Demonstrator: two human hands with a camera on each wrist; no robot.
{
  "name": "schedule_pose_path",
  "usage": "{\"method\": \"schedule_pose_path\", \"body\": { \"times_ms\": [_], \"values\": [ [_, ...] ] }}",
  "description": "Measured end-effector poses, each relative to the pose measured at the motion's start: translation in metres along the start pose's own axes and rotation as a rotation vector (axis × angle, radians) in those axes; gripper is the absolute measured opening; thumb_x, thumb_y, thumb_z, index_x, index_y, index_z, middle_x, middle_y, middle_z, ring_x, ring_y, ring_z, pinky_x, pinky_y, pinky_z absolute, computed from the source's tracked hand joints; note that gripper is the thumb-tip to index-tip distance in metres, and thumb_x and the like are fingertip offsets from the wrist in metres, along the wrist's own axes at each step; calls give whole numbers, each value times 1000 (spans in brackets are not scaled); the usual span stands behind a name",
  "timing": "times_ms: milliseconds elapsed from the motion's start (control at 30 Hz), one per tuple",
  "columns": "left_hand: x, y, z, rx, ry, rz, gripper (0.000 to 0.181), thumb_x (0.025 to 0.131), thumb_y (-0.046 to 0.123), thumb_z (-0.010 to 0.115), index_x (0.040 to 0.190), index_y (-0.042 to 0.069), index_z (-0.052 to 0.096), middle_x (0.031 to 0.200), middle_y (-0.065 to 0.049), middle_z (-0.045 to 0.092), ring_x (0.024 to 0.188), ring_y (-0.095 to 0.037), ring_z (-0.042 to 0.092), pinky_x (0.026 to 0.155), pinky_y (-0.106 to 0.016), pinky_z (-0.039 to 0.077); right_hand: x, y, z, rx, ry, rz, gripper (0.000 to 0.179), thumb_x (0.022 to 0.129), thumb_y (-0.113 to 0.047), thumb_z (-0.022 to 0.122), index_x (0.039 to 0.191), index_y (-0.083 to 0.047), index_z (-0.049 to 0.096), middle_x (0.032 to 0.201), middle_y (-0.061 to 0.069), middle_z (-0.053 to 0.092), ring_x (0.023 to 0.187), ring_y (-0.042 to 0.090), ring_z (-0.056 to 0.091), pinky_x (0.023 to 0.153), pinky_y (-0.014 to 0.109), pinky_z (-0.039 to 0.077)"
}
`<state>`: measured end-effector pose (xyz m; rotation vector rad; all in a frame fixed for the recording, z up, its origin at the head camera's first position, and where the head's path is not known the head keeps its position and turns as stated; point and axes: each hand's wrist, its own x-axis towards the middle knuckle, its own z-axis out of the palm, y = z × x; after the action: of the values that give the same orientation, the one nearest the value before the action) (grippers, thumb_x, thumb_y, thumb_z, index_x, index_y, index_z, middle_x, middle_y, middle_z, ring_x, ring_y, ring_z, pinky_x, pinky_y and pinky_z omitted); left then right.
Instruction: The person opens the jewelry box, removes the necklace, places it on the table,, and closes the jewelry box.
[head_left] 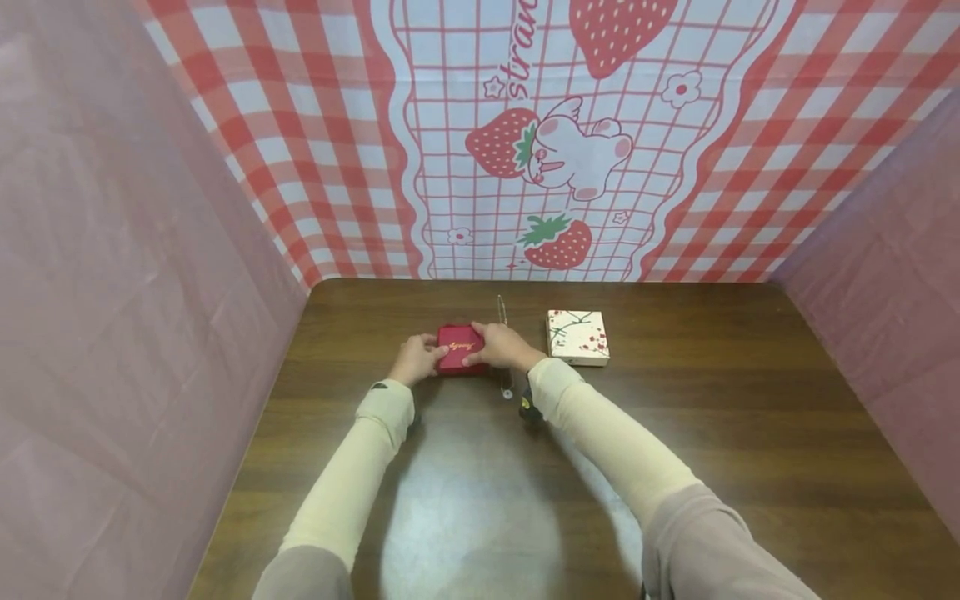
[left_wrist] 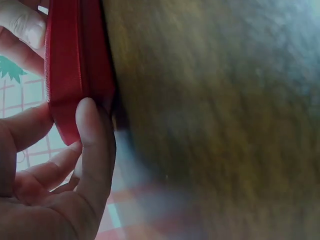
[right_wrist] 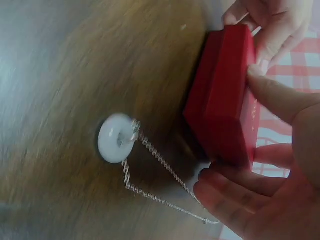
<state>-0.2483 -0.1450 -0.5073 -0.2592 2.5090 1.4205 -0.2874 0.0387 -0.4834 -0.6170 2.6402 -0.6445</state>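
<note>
A red jewelry box (head_left: pixel 455 357) with gold lettering on its lid sits on the table between both hands. My left hand (head_left: pixel 415 359) grips its left end, thumb on the top edge and fingers along the side, as the left wrist view shows close up. At the opposite end, my right hand (right_wrist: pixel 280 170) holds the box, thumb at the lid's edge and fingers around the near corner. Beside the right hand lies a silver chain necklace (right_wrist: pixel 162 200) with a round white ring pendant (right_wrist: pixel 112 140). The lid appears closed; the inside of the box is hidden.
A cream square box (head_left: pixel 577 337) with a red blossom pattern stands right of the right hand. Behind the wooden table (head_left: pixel 712 417) hangs a red checked strawberry cloth (head_left: pixel 555 167). Pinkish cloth walls (head_left: pixel 135 292) border the left and right sides.
</note>
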Motion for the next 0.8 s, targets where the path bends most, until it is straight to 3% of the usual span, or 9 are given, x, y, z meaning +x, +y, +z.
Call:
{"method": "schedule_pose_path", "body": {
  "times_ms": [100, 200, 300, 500, 633, 733, 800],
  "values": [
    [0, 1, 2, 7, 9, 7, 48, 96, 18, 61, 138, -3, 49, 124, -25, 63, 89, -26, 68, 66, -29, 58, 1, -1, 0, 3, -20, 16, 86, 82, -38, 76, 148, -1, 36, 146, 21, 47, 132, 34, 51, 111, 43, 41],
    [0, 4, 1, 61, 59, 85, 50, 94, 14, 64, 140, 3, 48, 126, -25, 62, 106, -33, 64, 82, -39, 57, 3, -2, -1, -7, -15, 16, 84, 82, -37, 77, 147, -1, 38, 146, 21, 48, 131, 33, 52, 111, 42, 41],
    [2, 8, 0, 126, 93, 152, 51, 93, 12, 64, 141, 8, 49, 131, -22, 60, 120, -35, 57, 99, -46, 49, 5, -4, -3, -30, -3, 4, 82, 83, -36, 77, 146, 0, 40, 143, 21, 51, 127, 32, 55, 109, 42, 43],
    [3, 9, -1, 208, 60, 144, 49, 95, 19, 62, 142, 13, 51, 143, -17, 53, 133, -36, 47, 111, -51, 37, 6, -6, -5, -61, -15, -5, 82, 82, -36, 77, 145, 0, 41, 140, 22, 54, 126, 34, 56, 108, 42, 44],
    [1, 8, 0, 246, 33, 142, 56, 93, 22, 66, 144, 12, 48, 144, -19, 51, 127, -36, 52, 105, -49, 44, 6, -6, -3, -72, -27, -16, 82, 82, -37, 77, 145, 1, 41, 139, 23, 54, 125, 35, 56, 108, 42, 44],
    [0, 7, 2, 231, -7, 136, 67, 88, 25, 72, 147, 12, 43, 143, -24, 50, 97, -31, 66, 84, -39, 56, 6, -6, -3, -91, -30, -19, 82, 81, -38, 77, 144, 2, 43, 136, 24, 57, 122, 35, 58, 106, 43, 46],
    [1, 8, 4, 210, -27, 134, 72, 86, 26, 74, 148, 12, 40, 142, -26, 49, 74, -25, 65, 65, -32, 58, 7, -6, -5, -108, -25, -15, 81, 80, -38, 78, 142, 3, 45, 133, 24, 59, 119, 35, 60, 105, 42, 47]
  ]
}}
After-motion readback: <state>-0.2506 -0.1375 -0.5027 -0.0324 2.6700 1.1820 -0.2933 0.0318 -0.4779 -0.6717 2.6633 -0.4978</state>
